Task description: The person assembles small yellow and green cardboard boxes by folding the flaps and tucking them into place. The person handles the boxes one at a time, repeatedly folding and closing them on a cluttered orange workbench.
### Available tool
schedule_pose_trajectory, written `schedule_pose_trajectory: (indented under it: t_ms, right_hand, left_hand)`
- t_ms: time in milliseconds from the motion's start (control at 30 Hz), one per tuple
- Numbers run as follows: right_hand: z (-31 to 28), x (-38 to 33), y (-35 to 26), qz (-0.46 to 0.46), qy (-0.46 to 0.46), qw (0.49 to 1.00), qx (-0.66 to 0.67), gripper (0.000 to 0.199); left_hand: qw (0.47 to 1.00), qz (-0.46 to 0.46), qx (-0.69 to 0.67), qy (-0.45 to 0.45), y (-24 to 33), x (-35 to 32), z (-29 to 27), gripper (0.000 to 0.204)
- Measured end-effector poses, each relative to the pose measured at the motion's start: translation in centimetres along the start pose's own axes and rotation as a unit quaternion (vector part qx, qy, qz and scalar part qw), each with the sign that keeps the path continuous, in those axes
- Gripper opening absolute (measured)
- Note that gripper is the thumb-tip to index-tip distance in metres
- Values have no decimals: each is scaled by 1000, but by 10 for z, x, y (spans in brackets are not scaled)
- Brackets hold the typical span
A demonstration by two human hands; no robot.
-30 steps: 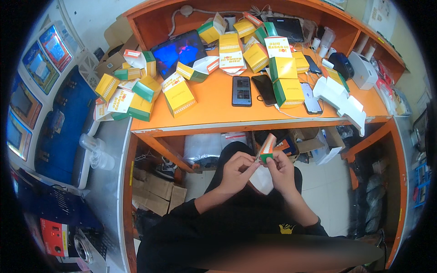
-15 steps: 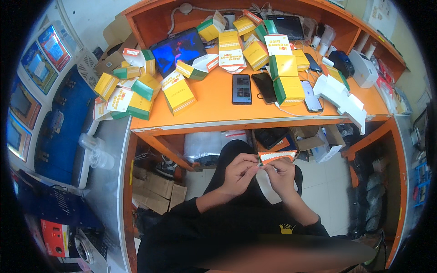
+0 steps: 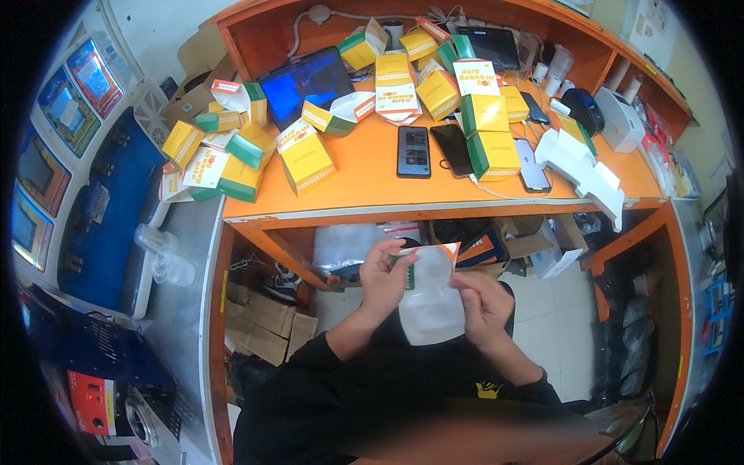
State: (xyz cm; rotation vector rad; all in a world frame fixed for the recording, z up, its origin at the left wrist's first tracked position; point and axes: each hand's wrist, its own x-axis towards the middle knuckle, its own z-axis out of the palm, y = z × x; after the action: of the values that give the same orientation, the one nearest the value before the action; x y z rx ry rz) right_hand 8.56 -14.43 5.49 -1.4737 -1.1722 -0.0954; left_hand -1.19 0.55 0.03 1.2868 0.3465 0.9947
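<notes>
Above my lap, both hands hold a partly folded food carton (image 3: 431, 310). Its plain white inside faces up, with a green panel on its left and an orange-and-white edge at the top. My left hand (image 3: 383, 280) pinches the carton's left side by the green panel, thumb over the edge. On the opposite side, my right hand (image 3: 484, 304) grips the right edge between thumb and fingers. A white flap hangs down toward my lap. The carton's outer face is mostly hidden.
On the orange desk (image 3: 364, 182) ahead lie several yellow-and-green folded cartons (image 3: 306, 161), phones (image 3: 413, 152) and a tablet (image 3: 304, 87). A white unfolded carton (image 3: 580, 172) overhangs the desk's right front edge. Clear plastic cups (image 3: 167, 256) lie on the metal counter at left.
The carton has turned and opened out, so its white inside now shows instead of the orange printed edge. My left hand has shifted left and up, and the hands are farther apart.
</notes>
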Motion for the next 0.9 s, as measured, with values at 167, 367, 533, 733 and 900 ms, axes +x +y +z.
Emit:
schedule_pose_trajectory:
  t_ms: [167,367,533,733,900]
  right_hand:
    - [-4,19,12,-1,-2,999,-43,27]
    - [-11,-4,38,17,-111,992,-54,19]
    - [-31,0,53,206,227,951,49,35]
    - [-7,9,50,172,246,952,63,44]
    - [6,6,41,29,-12,957,-288,78]
  left_hand:
    - [975,133,135,-119,15,-6,-2,13]
    - [960,-48,155,-227,27,7,-20,26]
    - [935,-48,-220,-275,28,23,-32,112]
    - [967,-34,-54,-248,12,8,-16,144]
    - [951,-1,23,-308,4,8,-15,135]
